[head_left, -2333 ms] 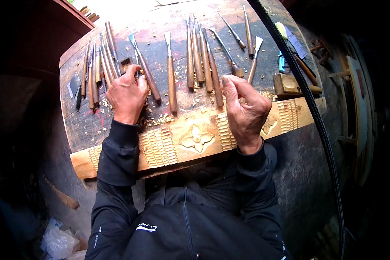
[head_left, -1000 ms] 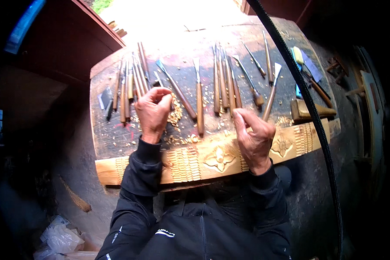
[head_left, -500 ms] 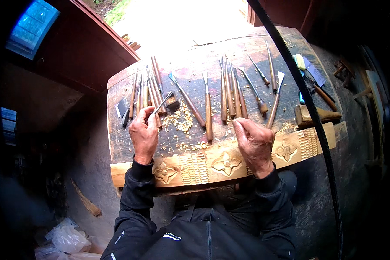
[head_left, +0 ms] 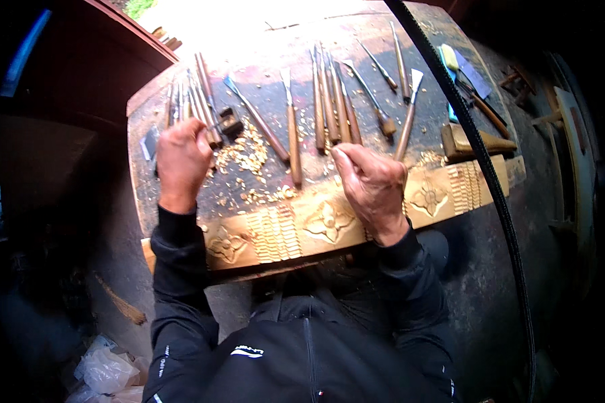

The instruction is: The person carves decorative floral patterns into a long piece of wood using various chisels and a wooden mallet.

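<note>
My left hand has curled fingers over a cluster of wood-handled chisels at the table's left; whatever it holds is hidden. Beside it sit a small dark block and pale shavings. My right hand is closed, thumb against index finger, over a long pale board carved with flowers and ridged bands; anything inside that fist is hidden. Several more chisels lie loose above the board, handles toward me.
The worn table has a wooden mallet and blue-and-yellow items at right, behind a black hanging cord. Dark red doors frame bright daylight. A straw broom and plastic bags lie on the floor.
My left hand has moved up into the left chisel cluster; the thin tool it held half a second ago is now mostly hidden. My right hand stays closed over the board. The view has shifted.
</note>
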`<state>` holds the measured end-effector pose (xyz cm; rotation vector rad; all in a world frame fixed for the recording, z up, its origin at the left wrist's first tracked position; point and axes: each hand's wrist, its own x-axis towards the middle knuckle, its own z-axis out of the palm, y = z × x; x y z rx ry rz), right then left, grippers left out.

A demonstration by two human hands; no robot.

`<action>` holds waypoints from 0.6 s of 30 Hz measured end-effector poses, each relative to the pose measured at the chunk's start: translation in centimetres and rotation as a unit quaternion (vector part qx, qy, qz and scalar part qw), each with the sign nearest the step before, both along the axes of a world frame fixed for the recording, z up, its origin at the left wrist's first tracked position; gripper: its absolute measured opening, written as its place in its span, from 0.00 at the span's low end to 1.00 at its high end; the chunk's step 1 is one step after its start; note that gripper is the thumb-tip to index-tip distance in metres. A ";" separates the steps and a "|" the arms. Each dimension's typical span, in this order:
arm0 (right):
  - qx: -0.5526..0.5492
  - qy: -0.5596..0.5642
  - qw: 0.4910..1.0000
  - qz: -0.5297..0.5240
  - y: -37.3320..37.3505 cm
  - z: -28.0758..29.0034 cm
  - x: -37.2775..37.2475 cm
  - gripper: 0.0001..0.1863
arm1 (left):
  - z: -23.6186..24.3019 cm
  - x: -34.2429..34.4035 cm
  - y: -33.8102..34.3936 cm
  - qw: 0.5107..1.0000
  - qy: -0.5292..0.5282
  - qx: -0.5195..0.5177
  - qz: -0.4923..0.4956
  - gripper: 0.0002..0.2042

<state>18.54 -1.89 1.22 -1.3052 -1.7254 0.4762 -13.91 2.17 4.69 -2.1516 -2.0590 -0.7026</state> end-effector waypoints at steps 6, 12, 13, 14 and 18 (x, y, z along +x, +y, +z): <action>0.059 0.054 0.997 -0.007 -0.6 2.1 1.8 0.06 | 4.2 6.5 -2.3 0.996 0.021 0.038 -0.081 0.11; -0.251 0.263 0.927 0.087 -10.5 3.8 3.6 0.13 | 3.4 12.8 -11.2 0.906 0.042 0.160 -0.390 0.09; -0.251 0.281 0.920 0.108 -12.1 3.5 3.9 0.16 | 2.6 14.4 -11.8 0.884 0.055 0.234 -0.401 0.08; -0.278 0.254 0.921 0.094 -13.7 3.5 4.2 0.34 | 2.3 15.7 -12.7 0.867 0.033 0.225 -0.443 0.06; -0.347 0.310 0.883 0.069 -18.2 2.6 5.9 0.37 | 0.1 18.6 -15.6 0.809 -0.031 0.169 -0.563 0.07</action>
